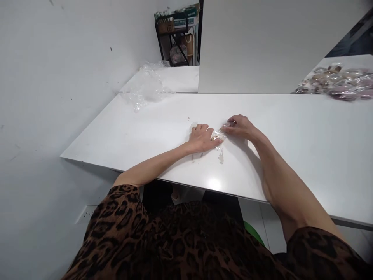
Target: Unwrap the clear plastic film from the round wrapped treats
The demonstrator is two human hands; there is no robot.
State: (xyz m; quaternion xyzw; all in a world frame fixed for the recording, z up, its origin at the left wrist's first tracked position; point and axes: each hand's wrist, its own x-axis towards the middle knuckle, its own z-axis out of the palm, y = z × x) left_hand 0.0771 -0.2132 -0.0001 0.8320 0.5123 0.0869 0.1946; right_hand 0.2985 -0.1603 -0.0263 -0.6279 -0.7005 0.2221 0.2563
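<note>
On the white table lies a small clear plastic packet [217, 137] with something gold-coloured inside; its exact kind is too small to tell. My left hand [201, 139] rests flat on the tabletop to the left of the packet, fingers stretched out and the thumb lying against the packet's near side. Just to the right, my right hand [239, 126] is closed in a pinch on a crinkled piece of clear plastic [225, 125]. Whether this plastic belongs to the same packet is not plain. The fingertips of my right hand are partly hidden.
Crumpled clear plastic film [147, 85] lies at the table's back left, by the white wall [58, 77]. A white panel [253, 46] rises along the back edge. Many plastic-wrapped items [340, 82] are piled at far right. Behind stands a black shelf [171, 34] with boxes.
</note>
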